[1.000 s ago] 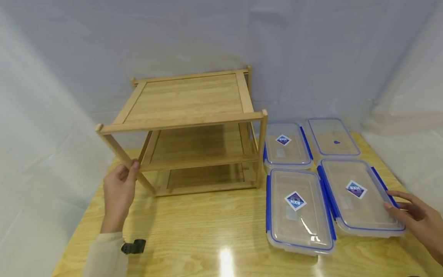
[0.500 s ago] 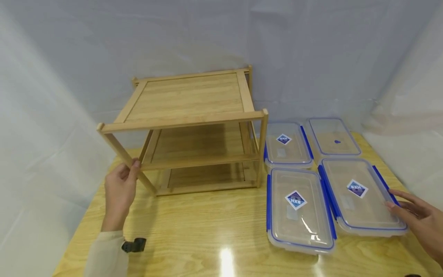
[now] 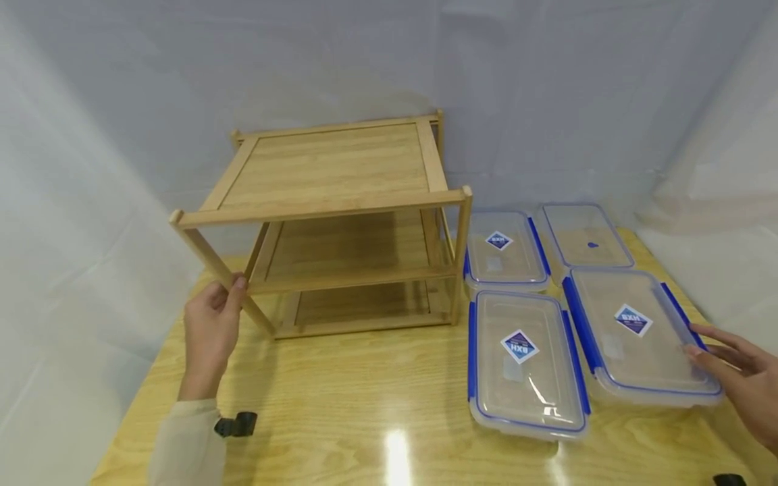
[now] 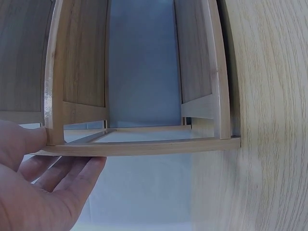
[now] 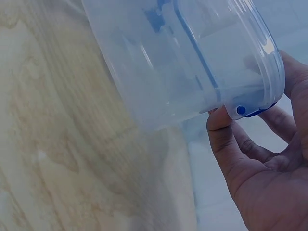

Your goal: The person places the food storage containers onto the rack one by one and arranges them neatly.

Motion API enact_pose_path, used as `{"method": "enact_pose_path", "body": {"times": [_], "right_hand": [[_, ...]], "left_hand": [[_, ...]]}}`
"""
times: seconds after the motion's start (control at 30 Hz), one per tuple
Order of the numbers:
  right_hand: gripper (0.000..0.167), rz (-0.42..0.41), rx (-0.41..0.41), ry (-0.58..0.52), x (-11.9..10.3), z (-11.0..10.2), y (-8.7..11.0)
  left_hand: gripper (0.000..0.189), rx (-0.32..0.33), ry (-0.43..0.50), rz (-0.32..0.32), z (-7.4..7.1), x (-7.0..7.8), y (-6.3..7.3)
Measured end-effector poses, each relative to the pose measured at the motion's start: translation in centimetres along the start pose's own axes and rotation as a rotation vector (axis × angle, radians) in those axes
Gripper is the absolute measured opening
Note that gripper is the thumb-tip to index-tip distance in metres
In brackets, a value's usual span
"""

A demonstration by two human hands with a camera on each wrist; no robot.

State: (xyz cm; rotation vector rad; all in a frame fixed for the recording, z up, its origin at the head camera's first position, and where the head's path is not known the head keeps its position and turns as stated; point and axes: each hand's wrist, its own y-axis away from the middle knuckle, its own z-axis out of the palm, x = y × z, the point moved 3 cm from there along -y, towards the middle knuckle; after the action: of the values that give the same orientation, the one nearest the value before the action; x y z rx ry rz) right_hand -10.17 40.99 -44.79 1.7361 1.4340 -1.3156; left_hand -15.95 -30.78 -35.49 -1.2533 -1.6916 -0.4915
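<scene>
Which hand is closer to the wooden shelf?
Left. The left hand grips the wooden shelf by a front post; the right hand is off to its right, holding a lidded box.

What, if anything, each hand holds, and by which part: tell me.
Left hand grips the wooden rack by its front left post, at the middle shelf; right hand holds the front right container by its right latch edge.
</scene>
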Motion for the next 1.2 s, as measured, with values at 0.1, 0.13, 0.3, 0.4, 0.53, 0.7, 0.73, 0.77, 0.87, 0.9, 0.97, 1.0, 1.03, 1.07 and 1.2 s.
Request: {"method": "enact_pose_path", "body": {"times": [0.1, 0.13, 0.3, 0.4, 0.53, 0.7, 0.73, 0.77, 0.87, 0.9, 0.97, 1.0, 1.03, 1.07, 1.2], "right_hand": [[0.053, -0.020, 0.010, -0.011, -0.9, -0.1, -0.2], [0.053, -0.024, 0.013, -0.009, -1.2, -0.1, -0.3], [0.051, 0.019, -0.015, -0.046, -2.6, -0.3, -0.6], [0.049, 0.014, -0.031, -0.072, -3.3, -0.4, -0.9], [0.046, -0.047, -0.047, -0.209, -4.5, -0.5, -1.6], [0.043, -0.063, -0.069, -0.269, -6.3, -0.4, -2.5], [0.042, -0.066, -0.073, -0.278, -6.7, -0.3, -2.6], [0.042, -0.070, -0.076, -0.292, -7.2, -0.2, -2.8], [0.041, -0.092, -0.090, -0.375, -8.5, 0.2, -3.3], [0.040, -0.096, -0.093, -0.396, -8.9, 0.3, -3.4], [0.040, -0.105, -0.093, -0.416, -9.7, 0.5, -3.6], [0.040, -0.110, -0.091, -0.411, -10.2, 0.6, -3.8], [0.040, -0.116, -0.090, -0.414, -10.5, 0.7, -3.9], [0.040, -0.123, -0.091, -0.414, -10.9, 0.8, -4.1], [0.040, -0.176, -0.097, -0.496, -12.5, 1.4, -5.0]], "left_hand": [[0.046, -0.002, -0.012, -0.013, 0.0, 0.0, 0.0], [0.046, -0.004, -0.015, -0.018, 0.0, 0.0, -0.1], [0.046, -0.007, -0.018, -0.016, -0.1, -0.1, 0.0], [0.045, -0.004, -0.015, -0.009, -0.1, -0.2, 0.0], [0.044, -0.001, -0.007, -0.013, -0.1, -0.2, 0.0], [0.043, 0.005, -0.001, -0.004, 0.0, -0.2, -0.1], [0.044, 0.006, -0.002, -0.003, 0.0, -0.2, -0.2], [0.044, 0.007, -0.003, -0.002, 0.0, -0.2, -0.2], [0.044, 0.006, -0.002, -0.011, -0.1, -0.1, -0.2], [0.044, 0.006, -0.002, -0.014, -0.1, -0.1, -0.2], [0.045, 0.004, -0.004, -0.018, -0.1, -0.2, -0.1], [0.045, 0.003, -0.003, -0.018, -0.1, -0.2, -0.1], [0.044, 0.003, -0.005, -0.017, -0.1, -0.1, -0.1], [0.044, 0.003, -0.003, -0.015, -0.1, -0.1, -0.1], [0.044, 0.005, -0.002, -0.004, 0.0, -0.1, -0.1]]}}
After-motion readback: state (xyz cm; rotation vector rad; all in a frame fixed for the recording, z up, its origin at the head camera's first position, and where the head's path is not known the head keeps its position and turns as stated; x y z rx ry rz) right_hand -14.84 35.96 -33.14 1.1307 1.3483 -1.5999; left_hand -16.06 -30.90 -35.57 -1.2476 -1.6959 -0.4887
